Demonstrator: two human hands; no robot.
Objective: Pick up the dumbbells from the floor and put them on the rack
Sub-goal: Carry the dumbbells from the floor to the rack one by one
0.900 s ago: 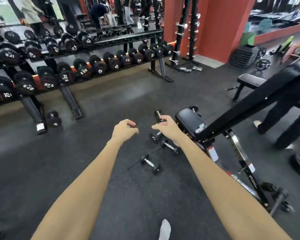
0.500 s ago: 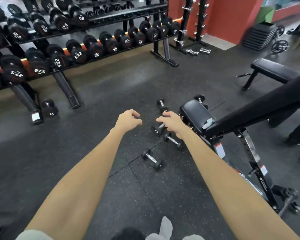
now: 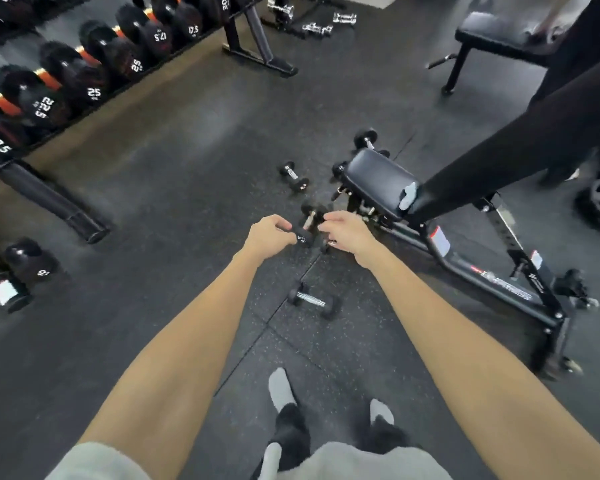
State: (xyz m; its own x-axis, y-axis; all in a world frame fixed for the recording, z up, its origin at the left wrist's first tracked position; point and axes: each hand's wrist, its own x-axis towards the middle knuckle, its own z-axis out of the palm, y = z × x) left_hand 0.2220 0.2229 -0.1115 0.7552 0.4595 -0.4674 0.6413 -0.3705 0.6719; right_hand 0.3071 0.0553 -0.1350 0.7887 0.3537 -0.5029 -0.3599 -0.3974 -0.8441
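Note:
Several small black dumbbells with chrome handles lie on the dark rubber floor. One dumbbell [image 3: 308, 226] lies between my hands; my left hand [image 3: 269, 234], fingers loosely curled, is at its near head, and my right hand [image 3: 346, 230] hovers with fingers apart by its far side. Neither hand grips it. A second dumbbell [image 3: 325, 244] is mostly hidden under my right hand. Another dumbbell [image 3: 311, 301] lies nearer me, and one [image 3: 294, 176] lies farther off. The dumbbell rack [image 3: 51, 202] with large numbered weights runs along the upper left.
An adjustable bench [image 3: 378, 178] stands just right of my hands, with a dumbbell [image 3: 366, 138] at its far end. A flat bench [image 3: 499, 38] and a person's dark legs are at the upper right. A 10 dumbbell [image 3: 32, 261] lies under the rack. My feet are below.
I have bent down, and the view has tilted toward the floor. Both hands have dropped close to the dumbbells and now flank the one beside the bench.

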